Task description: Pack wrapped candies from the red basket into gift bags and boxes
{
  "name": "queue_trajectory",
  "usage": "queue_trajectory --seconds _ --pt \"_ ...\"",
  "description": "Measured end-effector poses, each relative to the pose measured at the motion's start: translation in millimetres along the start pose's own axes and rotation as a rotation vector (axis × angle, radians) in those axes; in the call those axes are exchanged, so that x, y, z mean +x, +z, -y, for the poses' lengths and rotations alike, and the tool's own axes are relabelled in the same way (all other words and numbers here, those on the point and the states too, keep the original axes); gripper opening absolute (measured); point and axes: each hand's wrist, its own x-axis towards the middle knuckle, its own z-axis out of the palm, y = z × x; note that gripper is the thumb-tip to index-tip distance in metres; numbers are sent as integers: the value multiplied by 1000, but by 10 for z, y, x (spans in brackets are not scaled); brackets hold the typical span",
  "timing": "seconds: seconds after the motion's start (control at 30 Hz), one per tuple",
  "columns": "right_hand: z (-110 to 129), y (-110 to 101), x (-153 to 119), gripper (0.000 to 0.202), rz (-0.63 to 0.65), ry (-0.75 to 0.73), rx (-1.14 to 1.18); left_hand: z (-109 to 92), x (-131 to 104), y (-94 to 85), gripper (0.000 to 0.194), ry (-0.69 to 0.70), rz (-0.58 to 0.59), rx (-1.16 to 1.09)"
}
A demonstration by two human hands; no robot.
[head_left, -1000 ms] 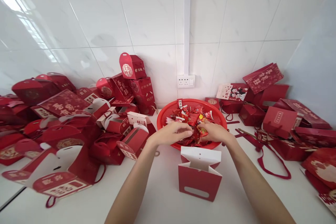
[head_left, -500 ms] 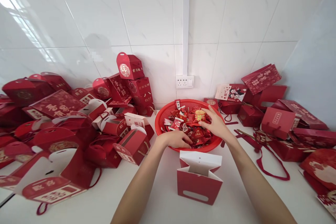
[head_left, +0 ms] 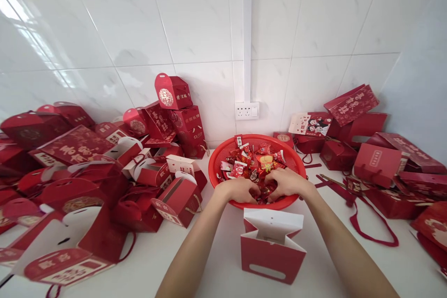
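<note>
red perforated basket [head_left: 295, 159]: upright | wrapped sweets [head_left: 256, 164]: heaped inside | red box [head_left: 272, 253]: upright, open-topped, just in front of basket

Indoor room, tiled wall [head_left: 202, 18], power socket [head_left: 247, 111]

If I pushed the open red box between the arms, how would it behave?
The open red box looks like thin card, so it's probably fairly light. Its inward-creased sides would likely flex if squeezed. Standing upright, it might tip.

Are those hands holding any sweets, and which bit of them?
I can't tell: the left hand and right hand have their fingertips hidden among the sweets in the basket.
</note>
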Motion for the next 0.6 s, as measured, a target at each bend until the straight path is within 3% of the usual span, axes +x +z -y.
queue_trajectory --seconds 0.23,0.47,0.6 --pt "10 0 5 32 5 42 -64 -22 38 -32 49 -13 50 9" --pt "37 -17 -21 27 24 40 -64 -46 50 -9 38 -29 15 43" --pt "23 -5 -9 27 24 47 -52 -31 38 1 41 -2 36 61"
